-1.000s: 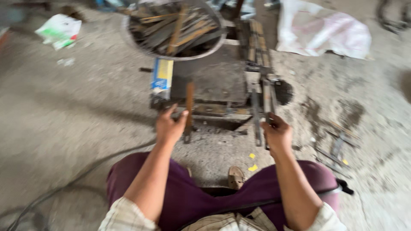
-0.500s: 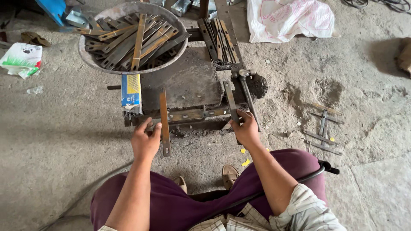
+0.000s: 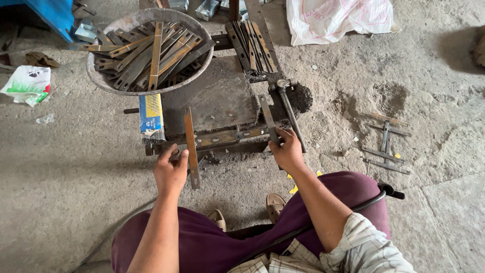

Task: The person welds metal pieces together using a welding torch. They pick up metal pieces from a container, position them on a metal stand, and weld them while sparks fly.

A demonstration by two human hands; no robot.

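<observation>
Left hand (image 3: 171, 169) gripped a flat rusty metal strip (image 3: 191, 146), fingers closed round its lower part; the strip ran toward 12 o'clock, across the metal frame (image 3: 222, 137) at the stone block's (image 3: 214, 98) near edge. Right hand (image 3: 288, 151) was closed on the lower end of a second strip (image 3: 268, 120), just beside the hammer (image 3: 288, 108). At 11 o'clock stood a basin (image 3: 126, 23) heaped with similar strips; more lay on the floor (image 3: 60, 202) at 3 o'clock.

Bare floor (image 3: 65, 167) left gives free passage; strip-filled basin (image 3: 150, 50) blocks ahead.
</observation>
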